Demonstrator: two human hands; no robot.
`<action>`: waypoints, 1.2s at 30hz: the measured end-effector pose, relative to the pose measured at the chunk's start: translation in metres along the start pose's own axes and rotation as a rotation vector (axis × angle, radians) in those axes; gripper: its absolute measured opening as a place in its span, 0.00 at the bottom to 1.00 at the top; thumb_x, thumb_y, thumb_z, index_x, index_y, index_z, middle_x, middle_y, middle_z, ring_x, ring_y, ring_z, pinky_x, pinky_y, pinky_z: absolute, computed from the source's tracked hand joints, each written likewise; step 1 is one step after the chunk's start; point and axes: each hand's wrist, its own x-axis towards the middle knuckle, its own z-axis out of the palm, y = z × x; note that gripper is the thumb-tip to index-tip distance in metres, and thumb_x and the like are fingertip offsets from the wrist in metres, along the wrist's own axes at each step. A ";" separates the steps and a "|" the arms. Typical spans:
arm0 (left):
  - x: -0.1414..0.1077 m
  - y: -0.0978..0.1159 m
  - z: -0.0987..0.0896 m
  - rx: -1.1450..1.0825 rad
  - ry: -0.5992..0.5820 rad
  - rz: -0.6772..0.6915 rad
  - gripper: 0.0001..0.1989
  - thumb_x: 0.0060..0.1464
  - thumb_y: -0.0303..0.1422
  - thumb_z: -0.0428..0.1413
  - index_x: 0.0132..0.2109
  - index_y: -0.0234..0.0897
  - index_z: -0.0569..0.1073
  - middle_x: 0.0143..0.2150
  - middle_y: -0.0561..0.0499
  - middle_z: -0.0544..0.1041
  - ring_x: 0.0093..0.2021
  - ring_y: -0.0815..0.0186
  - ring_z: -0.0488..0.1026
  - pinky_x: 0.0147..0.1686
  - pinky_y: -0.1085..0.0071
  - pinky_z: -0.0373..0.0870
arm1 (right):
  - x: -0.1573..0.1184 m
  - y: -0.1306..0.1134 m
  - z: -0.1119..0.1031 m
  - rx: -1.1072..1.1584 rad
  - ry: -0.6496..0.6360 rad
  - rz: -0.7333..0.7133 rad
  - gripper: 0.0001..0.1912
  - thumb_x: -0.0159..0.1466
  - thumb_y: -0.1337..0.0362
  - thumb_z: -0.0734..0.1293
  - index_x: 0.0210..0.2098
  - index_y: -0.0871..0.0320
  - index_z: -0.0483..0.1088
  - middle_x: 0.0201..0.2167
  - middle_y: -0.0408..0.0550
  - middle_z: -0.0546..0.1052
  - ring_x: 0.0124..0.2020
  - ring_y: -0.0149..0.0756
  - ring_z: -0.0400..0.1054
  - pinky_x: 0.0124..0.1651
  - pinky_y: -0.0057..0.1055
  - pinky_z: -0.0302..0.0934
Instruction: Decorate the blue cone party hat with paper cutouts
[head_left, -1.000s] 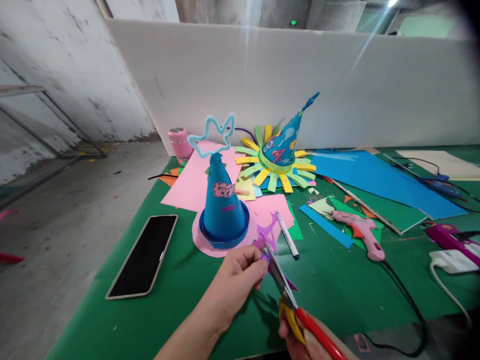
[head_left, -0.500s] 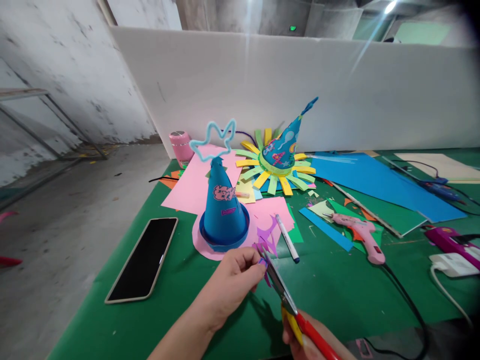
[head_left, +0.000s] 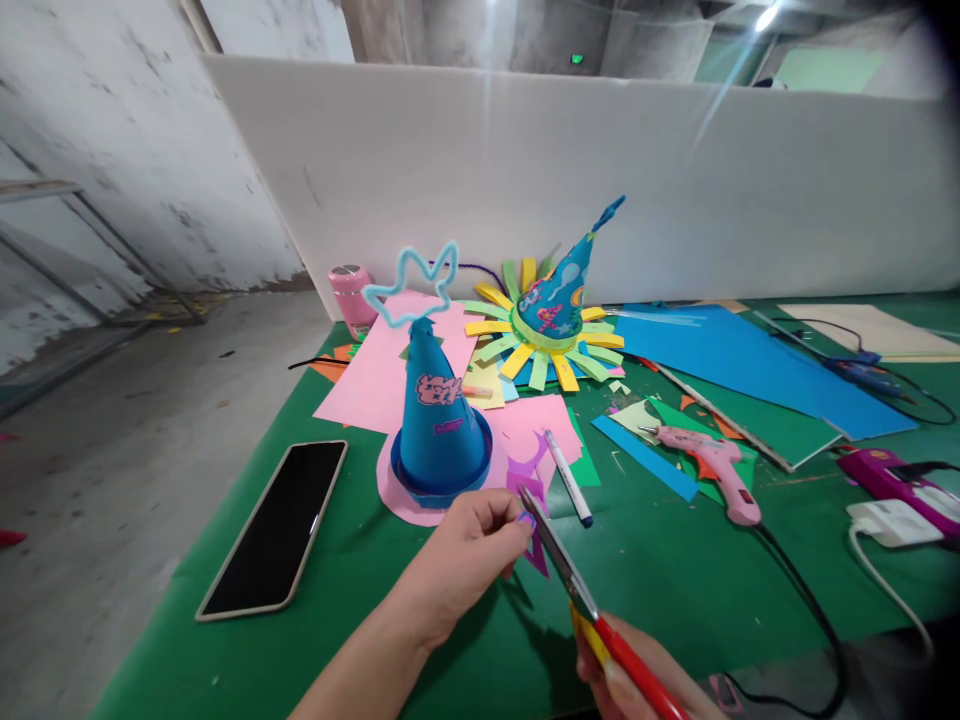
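My left hand (head_left: 480, 540) pinches a small piece of purple paper (head_left: 537, 555), most of it hidden behind the fingers. Red and yellow scissors (head_left: 566, 570) are gripped by my right hand (head_left: 626, 665), their blades nearly closed at the paper beside my left fingertips. Just beyond my left hand stands a blue paper cone hat (head_left: 441, 440) on a round pink brim, with a pink drawing on its side and a light blue fuzzy star (head_left: 412, 285) above its tip. Purple paper scraps (head_left: 527, 460) and a white marker (head_left: 568, 478) lie close by.
A phone (head_left: 277, 530) lies at the left. On the right are a pink glue gun (head_left: 712, 465) with its cord, blue card (head_left: 750, 360) and a purple power strip (head_left: 892, 490). Behind stands a patterned cone hat (head_left: 555, 300) with yellow-green strips, before a white board (head_left: 637, 180).
The scissor blades have drawn closer together at the purple paper. My left hand keeps its pinch. The whole view has shifted slightly.
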 end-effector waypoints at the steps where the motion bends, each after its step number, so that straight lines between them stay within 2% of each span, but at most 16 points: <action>1: 0.001 0.000 0.002 -0.022 0.006 -0.004 0.13 0.45 0.34 0.53 0.19 0.37 0.59 0.17 0.58 0.57 0.19 0.73 0.54 0.22 0.74 0.50 | 0.000 -0.001 -0.003 0.000 0.019 -0.006 0.25 0.42 0.44 0.72 0.27 0.57 0.67 0.19 0.37 0.59 0.19 0.25 0.54 0.22 0.22 0.54; 4: 0.001 -0.004 0.007 -0.112 0.029 -0.021 0.12 0.46 0.35 0.54 0.20 0.37 0.62 0.18 0.58 0.59 0.20 0.72 0.57 0.24 0.74 0.53 | 0.004 -0.005 -0.010 0.053 0.034 0.031 0.25 0.47 0.41 0.68 0.32 0.56 0.67 0.15 0.35 0.55 0.15 0.24 0.50 0.17 0.20 0.49; 7: 0.001 -0.011 0.013 -0.203 0.044 -0.029 0.13 0.47 0.36 0.55 0.20 0.36 0.64 0.18 0.57 0.60 0.21 0.72 0.58 0.24 0.74 0.55 | 0.007 -0.007 -0.012 0.137 0.004 0.099 0.26 0.51 0.39 0.64 0.31 0.57 0.67 0.13 0.32 0.52 0.12 0.20 0.45 0.15 0.19 0.46; 14: 0.001 -0.019 0.014 -0.235 0.048 -0.047 0.14 0.46 0.38 0.57 0.21 0.36 0.65 0.19 0.57 0.61 0.22 0.72 0.58 0.24 0.74 0.56 | 0.008 0.002 -0.009 0.170 -0.001 0.041 0.27 0.48 0.42 0.68 0.36 0.58 0.66 0.17 0.34 0.58 0.14 0.20 0.49 0.18 0.19 0.45; 19: -0.001 -0.018 0.015 -0.242 0.073 -0.038 0.14 0.46 0.38 0.57 0.20 0.36 0.65 0.19 0.56 0.61 0.22 0.71 0.57 0.24 0.74 0.56 | 0.016 0.008 -0.020 0.098 -0.095 0.079 0.31 0.45 0.40 0.68 0.36 0.58 0.66 0.16 0.34 0.59 0.13 0.20 0.51 0.16 0.19 0.46; 21: -0.002 -0.018 0.015 -0.236 0.098 -0.035 0.14 0.46 0.37 0.57 0.20 0.35 0.66 0.19 0.56 0.62 0.22 0.72 0.57 0.24 0.74 0.56 | 0.017 0.008 -0.023 0.027 -0.080 0.078 0.30 0.44 0.40 0.68 0.35 0.58 0.66 0.16 0.34 0.59 0.12 0.22 0.53 0.15 0.21 0.50; 24: -0.003 -0.020 0.015 -0.217 0.144 -0.050 0.13 0.45 0.36 0.58 0.20 0.34 0.69 0.19 0.54 0.65 0.21 0.72 0.59 0.24 0.75 0.56 | 0.011 0.001 -0.021 -0.100 0.103 -0.069 0.26 0.47 0.44 0.70 0.35 0.57 0.67 0.20 0.39 0.65 0.18 0.27 0.61 0.20 0.25 0.59; 26: -0.004 -0.023 0.014 -0.216 0.162 -0.059 0.12 0.45 0.36 0.58 0.21 0.33 0.71 0.19 0.53 0.68 0.21 0.72 0.61 0.24 0.75 0.56 | 0.004 -0.010 -0.017 -0.192 0.268 -0.213 0.23 0.49 0.49 0.71 0.38 0.56 0.67 0.27 0.44 0.71 0.27 0.33 0.67 0.29 0.27 0.64; 28: -0.006 -0.027 0.013 -0.232 0.169 -0.061 0.12 0.46 0.35 0.58 0.21 0.32 0.72 0.20 0.51 0.71 0.21 0.72 0.61 0.25 0.75 0.56 | -0.002 -0.025 -0.017 -0.398 0.472 -0.328 0.23 0.51 0.52 0.69 0.42 0.56 0.65 0.34 0.48 0.73 0.36 0.39 0.68 0.37 0.31 0.64; 31: -0.011 -0.035 0.014 -0.274 0.192 -0.068 0.13 0.48 0.35 0.56 0.21 0.32 0.73 0.21 0.49 0.72 0.21 0.72 0.62 0.27 0.74 0.58 | -0.005 -0.045 -0.032 -0.939 0.784 -0.275 0.22 0.55 0.54 0.65 0.46 0.58 0.63 0.37 0.53 0.74 0.37 0.45 0.70 0.40 0.38 0.63; 32: -0.012 -0.038 0.016 -0.293 0.203 -0.071 0.13 0.48 0.35 0.56 0.21 0.31 0.73 0.21 0.49 0.73 0.21 0.72 0.62 0.28 0.73 0.59 | -0.004 -0.050 -0.040 -1.096 0.849 -0.238 0.21 0.56 0.55 0.63 0.46 0.58 0.63 0.37 0.53 0.74 0.36 0.46 0.70 0.39 0.40 0.62; 36: -0.018 -0.047 0.025 -0.378 0.255 -0.083 0.12 0.46 0.35 0.57 0.22 0.32 0.73 0.21 0.48 0.74 0.21 0.72 0.62 0.28 0.73 0.60 | 0.006 -0.054 -0.077 -1.493 0.975 -0.310 0.21 0.55 0.53 0.62 0.42 0.62 0.65 0.36 0.58 0.74 0.36 0.50 0.70 0.36 0.40 0.62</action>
